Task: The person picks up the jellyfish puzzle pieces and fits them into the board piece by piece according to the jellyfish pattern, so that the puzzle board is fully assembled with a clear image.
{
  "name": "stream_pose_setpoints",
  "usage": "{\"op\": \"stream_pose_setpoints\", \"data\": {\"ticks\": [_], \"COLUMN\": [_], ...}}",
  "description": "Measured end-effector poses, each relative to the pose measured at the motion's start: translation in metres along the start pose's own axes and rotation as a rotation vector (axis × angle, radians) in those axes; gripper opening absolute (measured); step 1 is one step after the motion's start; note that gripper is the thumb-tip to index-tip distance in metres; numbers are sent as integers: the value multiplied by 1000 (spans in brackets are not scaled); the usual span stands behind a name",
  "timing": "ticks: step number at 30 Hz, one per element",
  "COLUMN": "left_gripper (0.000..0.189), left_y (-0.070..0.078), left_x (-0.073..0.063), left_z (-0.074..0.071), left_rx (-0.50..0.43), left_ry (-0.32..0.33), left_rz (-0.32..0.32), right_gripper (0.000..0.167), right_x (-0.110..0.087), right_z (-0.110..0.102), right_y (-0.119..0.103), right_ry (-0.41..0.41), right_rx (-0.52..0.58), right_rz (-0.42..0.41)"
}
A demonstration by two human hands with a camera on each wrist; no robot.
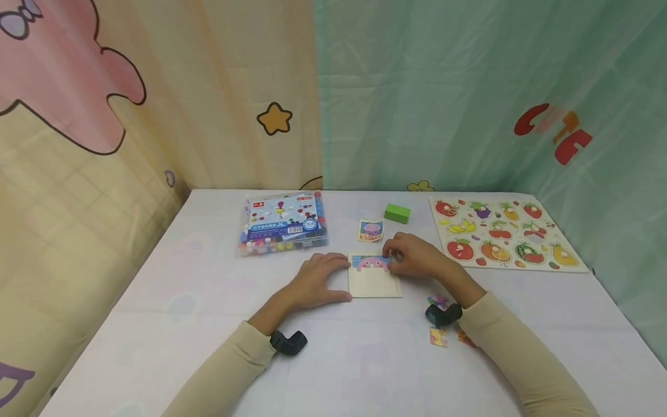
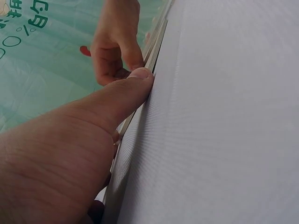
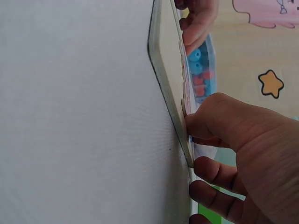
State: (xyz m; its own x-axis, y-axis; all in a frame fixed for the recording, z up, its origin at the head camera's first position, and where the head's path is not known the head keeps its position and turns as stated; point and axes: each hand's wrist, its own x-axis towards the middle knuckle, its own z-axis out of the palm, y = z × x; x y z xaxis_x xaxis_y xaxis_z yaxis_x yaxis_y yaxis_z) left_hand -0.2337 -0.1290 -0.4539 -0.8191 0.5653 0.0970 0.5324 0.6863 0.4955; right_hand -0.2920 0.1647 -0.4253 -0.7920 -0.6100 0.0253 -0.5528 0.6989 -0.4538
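Note:
A small square wooden puzzle board (image 1: 374,284) lies on the table between my hands. Across its upper part runs a band of puzzle pieces (image 1: 372,262) with a pink cartoon face on blue; the lower part is bare wood. My left hand (image 1: 314,282) rests against the board's left edge, thumb and fingers spread apart. At the upper right corner my right hand (image 1: 414,256) pinches a puzzle piece (image 3: 184,106) between thumb and index finger, against the board. Fingers hide most of that piece. Loose puzzle pieces (image 1: 438,337) lie near the right wrist.
Behind the board are a picture card (image 1: 370,230) and a green block (image 1: 397,213). A clear box of beads (image 1: 283,225) stands at the back left. On the right lies a fruit puzzle board (image 1: 508,236). Curtains hang beyond the white table (image 1: 172,347).

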Motion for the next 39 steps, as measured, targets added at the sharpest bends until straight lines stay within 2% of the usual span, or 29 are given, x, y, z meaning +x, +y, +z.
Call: {"op": "stream_pose_setpoints", "data": {"ticks": [4, 10, 14, 18, 24, 29, 34, 39], "left_gripper": [72, 72, 72, 72, 71, 71, 71, 71], "left_y": [-1, 0, 0, 0, 0, 0, 1, 0], "left_x": [1, 3, 4, 4, 3, 3, 2, 1], "left_z": [0, -3, -4, -4, -3, -2, -3, -3], "left_rx": [7, 12, 15, 15, 8, 12, 2, -5], "left_ry": [-12, -8, -6, -12, -8, -12, -6, -8], "left_rz": [-7, 13, 24, 19, 30, 24, 16, 6], "right_gripper": [18, 18, 22, 26, 34, 31, 34, 35], "right_x": [-1, -9, -24, -49, -93, -120, -133, -134], "right_z": [0, -11, -24, -33, -36, -32, -26, -18], "right_y": [4, 15, 22, 27, 26, 30, 35, 38], "right_ry": [0, 8, 11, -23, -81, -80, -37, 28], "right_rx": [15, 206, 295, 333, 295, 203, 167, 143], "right_rz": [-10, -14, 14, 37, 94, 46, -18, -57]}}
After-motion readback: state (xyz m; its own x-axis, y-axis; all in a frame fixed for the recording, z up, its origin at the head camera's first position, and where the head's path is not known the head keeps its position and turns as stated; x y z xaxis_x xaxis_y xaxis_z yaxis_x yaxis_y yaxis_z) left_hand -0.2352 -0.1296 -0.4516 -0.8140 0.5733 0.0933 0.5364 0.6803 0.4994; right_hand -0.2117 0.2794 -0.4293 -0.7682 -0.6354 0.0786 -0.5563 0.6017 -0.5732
